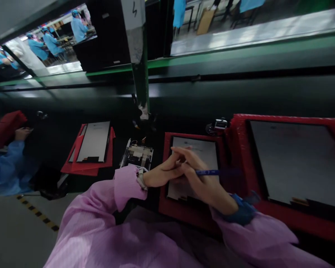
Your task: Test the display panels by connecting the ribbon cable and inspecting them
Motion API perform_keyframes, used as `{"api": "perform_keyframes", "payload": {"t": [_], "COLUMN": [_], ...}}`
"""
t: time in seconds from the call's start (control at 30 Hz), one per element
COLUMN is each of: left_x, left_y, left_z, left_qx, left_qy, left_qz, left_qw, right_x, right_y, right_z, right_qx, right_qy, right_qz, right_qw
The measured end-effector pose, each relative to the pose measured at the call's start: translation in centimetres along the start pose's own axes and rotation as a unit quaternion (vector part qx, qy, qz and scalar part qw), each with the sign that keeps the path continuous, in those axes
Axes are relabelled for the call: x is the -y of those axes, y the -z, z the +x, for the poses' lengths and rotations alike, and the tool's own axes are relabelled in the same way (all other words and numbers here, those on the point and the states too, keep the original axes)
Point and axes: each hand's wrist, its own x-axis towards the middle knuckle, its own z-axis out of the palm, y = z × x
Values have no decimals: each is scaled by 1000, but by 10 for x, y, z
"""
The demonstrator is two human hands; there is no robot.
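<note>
My left hand (pixel 166 172) and my right hand (pixel 199 178) meet over a grey display panel (pixel 208 152), fingers overlapping. A blue pen (pixel 212 172) sticks out to the right from my closed right hand. The left fingers are bent in against the right ones; whether anything small is between them is hidden. The panel lies on a red sheet (pixel 167 210), partly covered by my hands. Left of my left wrist lies an opened device with bare circuitry (pixel 139 154), and a thin white pen-like tool (pixel 125 150) rests along its left edge.
A larger display panel (pixel 298 160) lies on a red wrapped stack (pixel 240 149) at right. Behind stands a small metal counter (pixel 220 124). Another panel (pixel 95 141) rests on red sheets at left. A co-worker's blue sleeve (pixel 13 160) is at far left. A green post (pixel 141 70) rises ahead.
</note>
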Motion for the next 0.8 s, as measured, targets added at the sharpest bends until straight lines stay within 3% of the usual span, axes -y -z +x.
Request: {"api": "perform_keyframes", "payload": {"t": [0.07,0.17,0.23,0.3,0.37,0.43,0.57,0.67,0.8], "left_x": [-2,-5,-6,-4,0,5,11,13,15], "left_y": [8,29,45,59,68,73,76,79,88], "left_z": [5,10,11,11,10,10,10,10,10], "left_qx": [-42,-107,-177,-242,-276,-282,-287,-309,-350], "left_qy": [-54,-80,-39,48,133,180,190,175,118], "left_qz": [141,394,524,596,619,615,594,564,505], "left_qw": [988,909,832,764,723,714,727,746,780], "right_x": [-9,-22,-32,-41,-49,-53,-55,-57,-67], "right_y": [2,7,14,22,28,30,27,26,25], "right_z": [11,18,17,16,15,15,11,7,5], "right_qx": [-30,-101,-136,-122,-84,-68,-95,-98,-118], "right_qy": [18,-19,-119,-238,-321,-342,-327,-289,-178], "right_qz": [3,-22,-90,-183,-254,-294,-344,-351,-367], "right_qw": [999,994,979,946,909,890,875,885,905]}}
